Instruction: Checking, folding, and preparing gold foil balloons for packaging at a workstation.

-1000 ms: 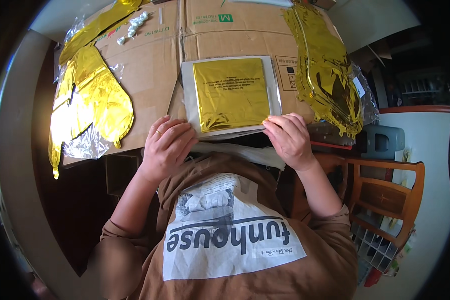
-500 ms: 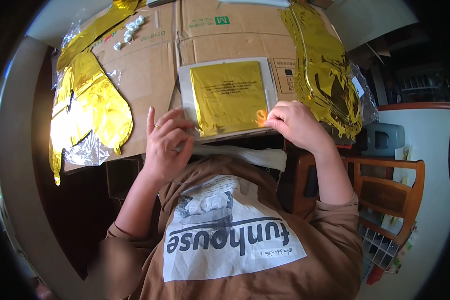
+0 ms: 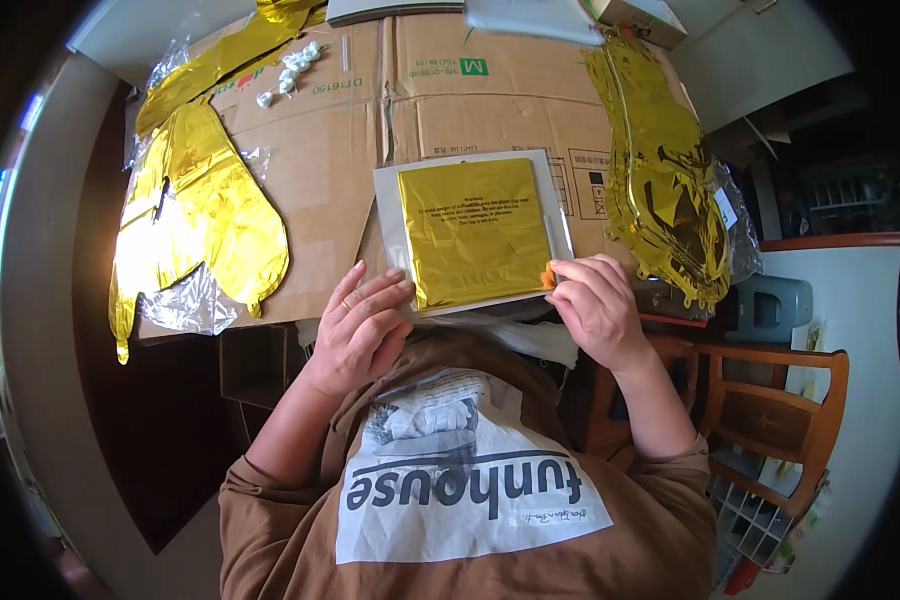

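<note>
A flat clear plastic packet (image 3: 395, 225) with a folded gold foil balloon (image 3: 475, 250) inside lies before me at the cardboard's near edge. My right hand (image 3: 598, 308) pinches its lower right corner between thumb and fingers. A small orange patch (image 3: 548, 279) shows beside those fingertips; I cannot tell what it is. At the lower left corner, my left hand (image 3: 365, 330) has its bent fingers closed on the packet's edge, with the little finger raised and the thumb largely hidden. A ring (image 3: 345, 304) is on one left finger.
Flattened cardboard (image 3: 335, 150) covers the table. Crumpled gold foil balloons lie at left (image 3: 200, 210) and right (image 3: 660, 180), over clear wrappers. Small whitish shiny pieces (image 3: 295, 68) sit at the back left. A wooden chair (image 3: 770, 410) and a grey stool (image 3: 775, 308) stand to the right.
The packet has come slightly nearer to me across the cardboard. My left fingers have drawn closer together at its lower left corner; my right hand keeps its corner. The whole view has shifted.
</note>
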Demonstrator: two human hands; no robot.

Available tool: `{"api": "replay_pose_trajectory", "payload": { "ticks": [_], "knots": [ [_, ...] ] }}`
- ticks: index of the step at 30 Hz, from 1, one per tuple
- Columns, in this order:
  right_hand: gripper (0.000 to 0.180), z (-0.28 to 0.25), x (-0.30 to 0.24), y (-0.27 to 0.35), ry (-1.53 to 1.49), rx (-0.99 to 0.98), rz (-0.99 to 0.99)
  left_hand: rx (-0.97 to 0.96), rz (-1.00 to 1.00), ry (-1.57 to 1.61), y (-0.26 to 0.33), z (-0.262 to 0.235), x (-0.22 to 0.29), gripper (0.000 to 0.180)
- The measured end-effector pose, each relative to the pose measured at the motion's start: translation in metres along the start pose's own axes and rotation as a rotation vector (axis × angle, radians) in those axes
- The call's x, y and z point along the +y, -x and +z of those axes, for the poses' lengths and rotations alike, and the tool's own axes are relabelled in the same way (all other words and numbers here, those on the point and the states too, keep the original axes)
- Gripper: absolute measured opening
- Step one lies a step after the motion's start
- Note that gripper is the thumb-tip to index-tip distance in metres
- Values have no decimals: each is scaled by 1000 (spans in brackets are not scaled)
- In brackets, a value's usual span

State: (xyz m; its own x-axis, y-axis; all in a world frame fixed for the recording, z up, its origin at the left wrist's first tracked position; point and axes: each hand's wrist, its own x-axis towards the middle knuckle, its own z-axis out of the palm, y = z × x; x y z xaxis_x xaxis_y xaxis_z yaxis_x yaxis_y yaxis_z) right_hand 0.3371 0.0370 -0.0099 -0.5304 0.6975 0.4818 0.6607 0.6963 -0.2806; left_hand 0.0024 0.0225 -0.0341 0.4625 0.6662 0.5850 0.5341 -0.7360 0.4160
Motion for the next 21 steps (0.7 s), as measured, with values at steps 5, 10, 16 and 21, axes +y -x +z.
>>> {"api": "replay_pose_trajectory", "payload": {
  "ticks": [5, 10, 16, 21],
  "knots": [
    [22, 0, -1, 2, -47, 19, -2, -26, -63, 24, 0, 1, 2, 32],
    [21, 5, -2, 8, -58, 51, -4, 0, -37, 10, -2, 0, 3, 27],
    [21, 8, -4, 9, -86, 81, 12, -27, -77, -15, 2, 4, 3, 24],
    [23, 7, -2, 9, -148, 90, 49, -43, -171, 38, -2, 2, 6, 22]
  ]
}}
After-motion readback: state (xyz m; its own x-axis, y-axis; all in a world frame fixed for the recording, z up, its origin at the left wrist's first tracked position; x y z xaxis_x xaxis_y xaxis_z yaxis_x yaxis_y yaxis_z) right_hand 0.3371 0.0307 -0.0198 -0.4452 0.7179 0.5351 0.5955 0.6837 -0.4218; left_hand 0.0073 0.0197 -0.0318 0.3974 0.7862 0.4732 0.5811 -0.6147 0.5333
